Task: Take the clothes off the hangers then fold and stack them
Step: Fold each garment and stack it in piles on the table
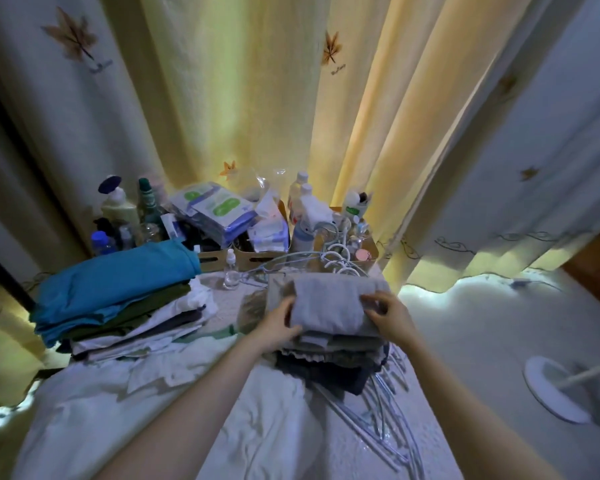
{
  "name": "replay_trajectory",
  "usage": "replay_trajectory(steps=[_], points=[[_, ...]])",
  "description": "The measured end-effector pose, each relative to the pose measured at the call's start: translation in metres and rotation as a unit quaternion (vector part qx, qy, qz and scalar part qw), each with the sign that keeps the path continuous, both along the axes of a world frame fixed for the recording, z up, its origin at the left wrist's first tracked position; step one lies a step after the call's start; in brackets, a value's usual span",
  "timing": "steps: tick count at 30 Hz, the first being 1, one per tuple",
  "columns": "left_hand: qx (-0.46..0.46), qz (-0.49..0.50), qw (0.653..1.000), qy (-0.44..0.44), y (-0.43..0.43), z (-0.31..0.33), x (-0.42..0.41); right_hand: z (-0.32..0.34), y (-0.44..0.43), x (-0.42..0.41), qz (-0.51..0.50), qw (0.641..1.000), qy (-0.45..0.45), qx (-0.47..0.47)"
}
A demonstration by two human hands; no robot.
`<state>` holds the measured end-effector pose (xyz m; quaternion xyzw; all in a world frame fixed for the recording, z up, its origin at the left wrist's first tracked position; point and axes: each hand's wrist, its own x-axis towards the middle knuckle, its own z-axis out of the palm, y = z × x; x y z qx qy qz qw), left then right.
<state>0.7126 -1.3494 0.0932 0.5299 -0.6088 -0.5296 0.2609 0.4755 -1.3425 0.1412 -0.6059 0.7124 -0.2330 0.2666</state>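
A folded grey garment [329,303] lies on top of a stack of folded clothes [329,355] at the right of the bed. My left hand [278,327] grips its left edge and my right hand [388,315] holds its right edge. A second, taller pile [118,306] stands to the left, with a blue garment on top and dark green and white ones beneath. Empty white wire hangers [374,403] lie under and in front of the right stack. More hangers [329,261] rest behind it.
Bottles, packets and a cardboard box [257,259] crowd the head of the bed against the yellow curtain [257,98]. A small clear spray bottle [231,270] stands between the piles. A white lamp base [551,389] sits on the floor at right. Rumpled white bedding [153,410] covers the near bed.
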Motion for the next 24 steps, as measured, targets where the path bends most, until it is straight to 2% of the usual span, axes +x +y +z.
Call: replay_trajectory(steps=[2,4,6,7,8,10,11,13,15,17,18,20,22,24], points=[[0.027,-0.012,0.999,-0.012,0.018,-0.025,0.013,-0.016,0.002,-0.007,0.022,0.994,0.095,0.051],[0.044,0.045,0.998,0.019,0.036,-0.04,0.036,-0.015,0.002,-0.003,-0.016,0.986,0.168,0.009],[0.037,0.126,0.991,0.0,0.054,-0.051,0.071,-0.01,0.005,0.014,-0.017,0.977,0.198,-0.074],[0.017,0.157,0.986,-0.059,0.065,-0.057,0.094,-0.01,0.009,0.028,0.012,0.976,0.187,-0.112],[-0.015,0.175,0.972,-0.158,0.075,-0.062,0.116,-0.011,0.014,0.044,0.059,0.974,0.169,-0.14],[-0.071,0.175,0.914,-0.36,0.096,-0.07,0.156,-0.021,0.026,0.078,0.178,0.964,0.132,-0.148],[-0.065,0.175,0.888,-0.42,0.104,-0.072,0.171,-0.029,0.033,0.096,0.24,0.956,0.114,-0.122],[-0.027,0.171,0.864,-0.473,0.116,-0.075,0.193,-0.056,0.048,0.129,0.339,0.936,0.082,-0.056],[-0.005,0.15,0.885,-0.441,0.118,-0.08,0.204,-0.081,0.06,0.154,0.377,0.923,0.082,0.008],[0.017,0.167,0.931,-0.324,0.117,-0.077,0.211,-0.101,0.066,0.174,0.372,0.922,0.093,0.054],[0.039,0.183,0.946,-0.265,0.114,-0.075,0.209,-0.107,0.065,0.176,0.372,0.918,0.119,0.077],[0.115,0.208,0.952,-0.194,0.109,-0.071,0.212,-0.119,0.068,0.18,0.399,0.888,0.194,0.118],[0.161,0.176,0.947,-0.214,0.112,-0.069,0.217,-0.125,0.077,0.182,0.416,0.871,0.227,0.129],[0.106,0.087,0.93,-0.341,0.115,-0.07,0.224,-0.132,0.091,0.181,0.426,0.865,0.229,0.137]])
